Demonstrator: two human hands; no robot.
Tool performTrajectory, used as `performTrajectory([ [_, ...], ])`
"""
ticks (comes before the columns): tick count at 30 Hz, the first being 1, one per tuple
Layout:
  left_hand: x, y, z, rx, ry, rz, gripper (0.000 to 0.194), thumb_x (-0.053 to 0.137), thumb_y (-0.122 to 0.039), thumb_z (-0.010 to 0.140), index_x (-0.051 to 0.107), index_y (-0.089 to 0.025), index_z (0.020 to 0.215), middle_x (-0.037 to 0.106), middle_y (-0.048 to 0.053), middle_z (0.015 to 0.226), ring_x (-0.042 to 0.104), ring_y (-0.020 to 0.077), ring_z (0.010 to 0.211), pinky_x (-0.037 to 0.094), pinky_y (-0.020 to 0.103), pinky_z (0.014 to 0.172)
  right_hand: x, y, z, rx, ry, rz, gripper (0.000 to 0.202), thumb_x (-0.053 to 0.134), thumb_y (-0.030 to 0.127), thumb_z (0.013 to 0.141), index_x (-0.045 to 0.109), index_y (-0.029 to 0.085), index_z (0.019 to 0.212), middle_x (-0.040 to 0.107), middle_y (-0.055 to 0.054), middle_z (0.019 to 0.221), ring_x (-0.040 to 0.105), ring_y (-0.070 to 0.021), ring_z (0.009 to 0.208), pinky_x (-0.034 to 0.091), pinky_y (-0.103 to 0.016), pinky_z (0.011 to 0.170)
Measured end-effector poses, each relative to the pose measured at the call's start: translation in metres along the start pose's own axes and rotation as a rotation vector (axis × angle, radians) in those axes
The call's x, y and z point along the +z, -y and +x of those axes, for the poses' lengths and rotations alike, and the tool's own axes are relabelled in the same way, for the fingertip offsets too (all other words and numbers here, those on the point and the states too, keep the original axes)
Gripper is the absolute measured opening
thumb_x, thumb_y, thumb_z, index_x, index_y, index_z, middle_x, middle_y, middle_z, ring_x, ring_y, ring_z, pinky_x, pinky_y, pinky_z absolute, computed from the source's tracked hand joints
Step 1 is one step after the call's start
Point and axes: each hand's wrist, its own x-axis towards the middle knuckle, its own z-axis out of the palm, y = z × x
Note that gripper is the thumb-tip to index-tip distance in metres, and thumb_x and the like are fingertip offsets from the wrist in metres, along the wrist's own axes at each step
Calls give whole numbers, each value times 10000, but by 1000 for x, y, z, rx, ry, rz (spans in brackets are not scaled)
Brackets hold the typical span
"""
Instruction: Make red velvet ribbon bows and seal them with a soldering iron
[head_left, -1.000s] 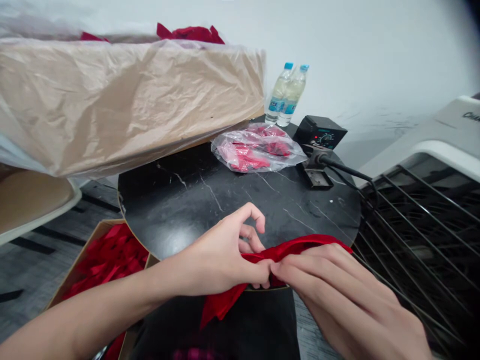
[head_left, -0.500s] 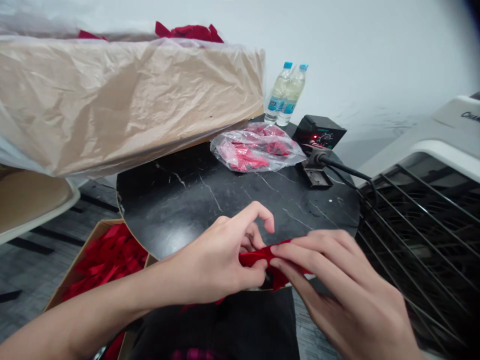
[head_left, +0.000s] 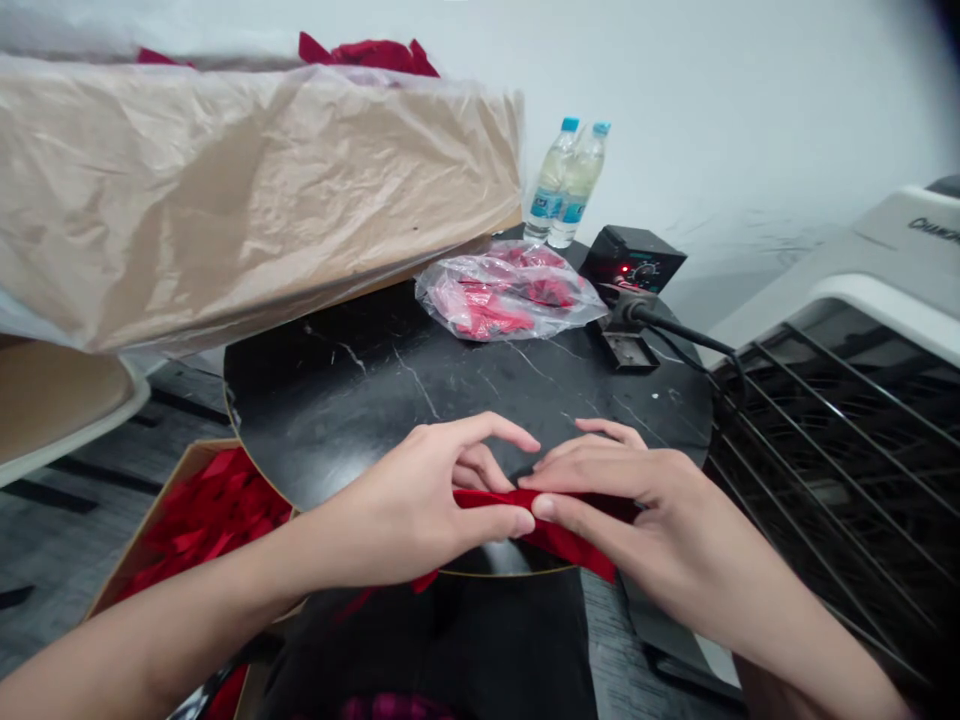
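A red ribbon bow (head_left: 566, 541) is held between both hands just above the near edge of the black round table (head_left: 337, 400). My left hand (head_left: 427, 500) pinches its left part between thumb and fingers, with the index finger raised. My right hand (head_left: 630, 500) grips the middle and right part, thumb toward me and fingers behind. The two thumb tips nearly meet at the centre. One red tail hangs down to the right under my right thumb. The fingers cover much of the bow, so its full shape is hidden.
A plastic-covered carton (head_left: 262, 190) with red bows fills the back left. A clear bag of red pieces (head_left: 510, 290), two bottles (head_left: 562, 190) and a black soldering station (head_left: 634, 262) sit at the back. Lower left stands a box of red ribbon (head_left: 210, 520); a grilled appliance (head_left: 832, 300) is right.
My right hand has turned so its thumb now faces me, and the bow's tail swings out to the right. My left hand has shifted slightly left, still pinching. The view has moved a little.
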Motion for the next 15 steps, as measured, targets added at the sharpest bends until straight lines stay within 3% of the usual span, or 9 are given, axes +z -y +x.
performTrajectory([
  [8,-4,0,9,-97,-73,-39,379,785,-298,804,730,-159,1152,776,54,870,750,225,884,566,317,865,7,-1,14,-21,-16,-51,217,557,243,1023,768,295,1032,786,10,974,715,-159,860,433,-464,1089],
  [10,-5,2,10,-92,-100,-65,415,778,-271,813,712,-169,1211,760,33,847,748,207,858,567,297,838,6,1,10,-47,-155,-144,194,580,233,1004,752,273,1083,774,-22,1047,714,-194,978,457,-450,1078],
  [12,-8,5,10,-83,-142,-80,425,770,-270,829,704,-180,1239,754,24,856,749,197,866,564,276,821,5,7,-1,-37,-407,-249,193,628,230,967,728,248,1131,749,-53,1125,701,-213,1055,502,-391,1043],
  [14,-10,8,11,-84,-181,-120,395,771,-294,839,719,-168,1210,760,36,882,756,203,905,567,272,836,8,15,-18,-12,-550,-244,139,641,236,955,719,245,1070,756,-27,1017,730,-158,884,574,-247,871],
  [15,-10,9,11,-85,-200,-150,384,775,-305,839,726,-157,1190,764,46,895,759,210,923,571,275,848,12,19,-26,-22,-500,-193,97,624,237,964,712,249,1005,752,7,888,720,-117,726,578,-175,718],
])
